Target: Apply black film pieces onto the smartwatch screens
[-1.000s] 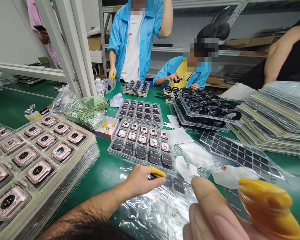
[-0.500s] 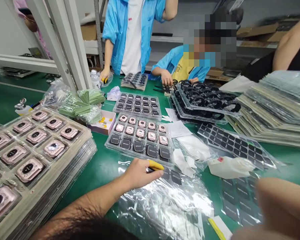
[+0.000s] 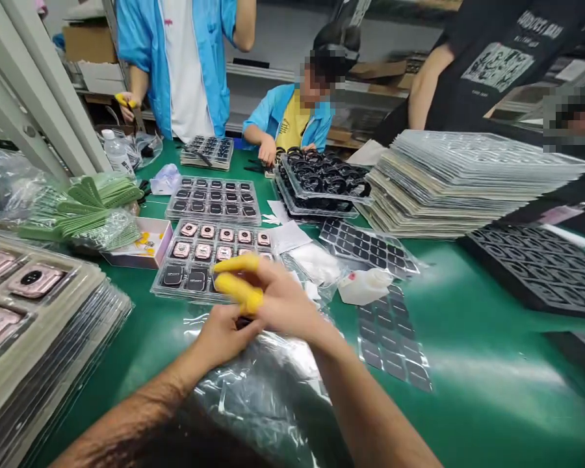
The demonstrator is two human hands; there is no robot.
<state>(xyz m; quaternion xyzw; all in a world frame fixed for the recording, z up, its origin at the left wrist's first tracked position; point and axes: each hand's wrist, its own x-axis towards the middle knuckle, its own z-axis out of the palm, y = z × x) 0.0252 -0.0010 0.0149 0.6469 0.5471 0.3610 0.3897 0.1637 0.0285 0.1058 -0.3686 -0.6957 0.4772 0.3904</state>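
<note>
The green tabletop [image 3: 472, 383] on my feed is smooth and shiny, and the clear film [image 3: 258, 396] across it is crumpled, catching light in bright creases. Beyond the film I see a transparent moulded tray [image 3: 175, 298], its squarish pockets holding glossy pink watch bodies [image 3: 226, 235] with round-cornered edges, plus flat black squares [image 3: 173, 276]. To the left, pale green straps [image 3: 97, 201] fan out beside shiny wrapping. I have the two hands together just in front of the tray: the left hand [image 3: 224, 339] has thumb and fingers closed on a small dark piece [image 3: 245, 322], above the film, while the right hand [image 3: 285, 296], with a yellow cover [image 3: 238, 262] on at least one finger, reaches over it. Whether the right fingertips grip anything, I cannot tell. The piece looks nearly black, its outline mostly hidden by fingers
</note>
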